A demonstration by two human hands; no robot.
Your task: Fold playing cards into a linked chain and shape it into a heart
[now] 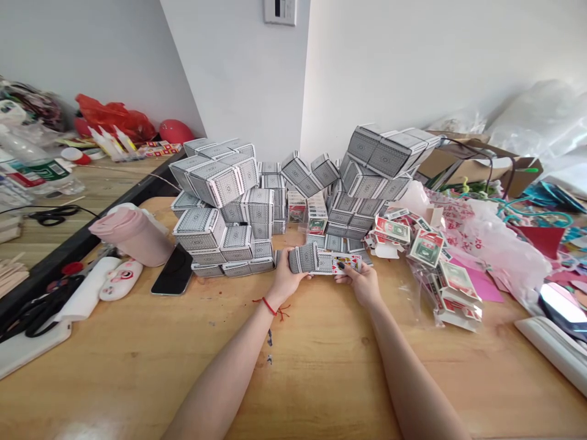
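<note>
My left hand (285, 280), with a red string round the wrist, is closed on a grey patterned card box (303, 258) just above the wooden table (321, 366). My right hand (362, 282) grips a deck of playing cards (342, 263), face card up, its end at the box's opening. Behind both hands rise piles of the same grey patterned boxes (224, 208), a second pile (376, 165) to the right.
Green and red flat card packs (426, 247) lie in clear wrap at right, beside pink plastic bags (495, 244). A black phone (173, 271), a pink roll (132, 235), a white case (120, 279) and black scissors (32, 315) sit at left.
</note>
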